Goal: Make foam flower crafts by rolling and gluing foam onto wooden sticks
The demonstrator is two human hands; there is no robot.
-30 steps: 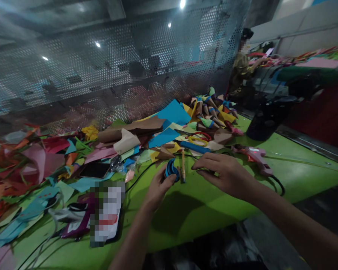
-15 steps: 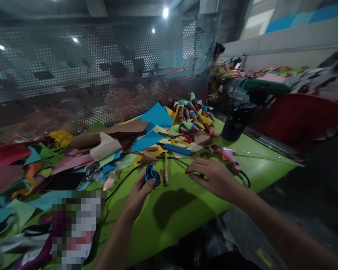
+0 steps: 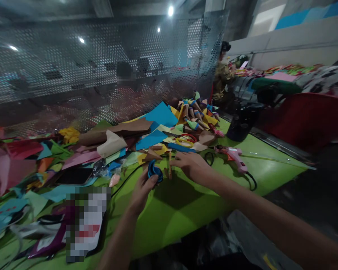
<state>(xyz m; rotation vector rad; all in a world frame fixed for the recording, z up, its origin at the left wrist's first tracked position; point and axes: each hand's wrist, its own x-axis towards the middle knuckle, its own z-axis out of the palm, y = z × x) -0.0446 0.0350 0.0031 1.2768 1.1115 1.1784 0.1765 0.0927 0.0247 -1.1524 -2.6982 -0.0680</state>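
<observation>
On the counter (image 3: 154,228), a phone (image 3: 74,176) is lying left of the fingers of the left hand (image 3: 141,190). Those fingers are pinching a blue curl (image 3: 157,173). Just right of them, a yellow stick (image 3: 170,170) is lying by the fingertips of the right hand (image 3: 193,167); I cannot tell if they are pinching it. Right of these fingers, a pink glue gun (image 3: 236,158) is resting.

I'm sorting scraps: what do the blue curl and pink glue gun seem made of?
The blue curl in the left hand: probably paper or thin foam, matte, in layered curves. The pink glue gun: likely hard plastic, slight sheen, moulded shape.
</observation>
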